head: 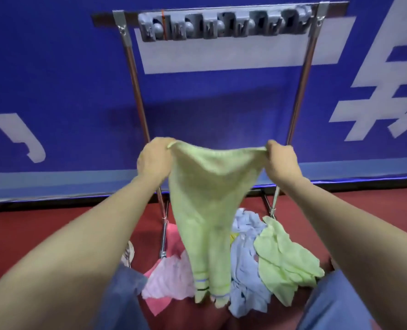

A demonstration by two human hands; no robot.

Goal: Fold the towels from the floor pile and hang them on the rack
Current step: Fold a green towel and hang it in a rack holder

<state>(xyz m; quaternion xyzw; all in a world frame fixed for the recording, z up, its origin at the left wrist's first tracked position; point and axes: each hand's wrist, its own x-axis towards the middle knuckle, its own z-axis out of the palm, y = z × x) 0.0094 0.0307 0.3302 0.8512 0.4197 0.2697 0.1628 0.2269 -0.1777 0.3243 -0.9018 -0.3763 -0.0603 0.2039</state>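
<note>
Towels in the floor pile (245, 263) lie low in the middle of the frame, between our knees: pink, blue and pale green. Above them hangs the green towel (205, 198) we hold, its long axis running straight down, its striped end low before the pile. Our left hand (153, 160) and right hand (281, 163) each pinch a top corner, fingers curled tight on the cloth, level with each other, the edge sagging between. Farther off stands the rack (303, 67), its bar at the top of the frame, well above both hands; we judge neither hand nearer, so folding comes first.
</note>
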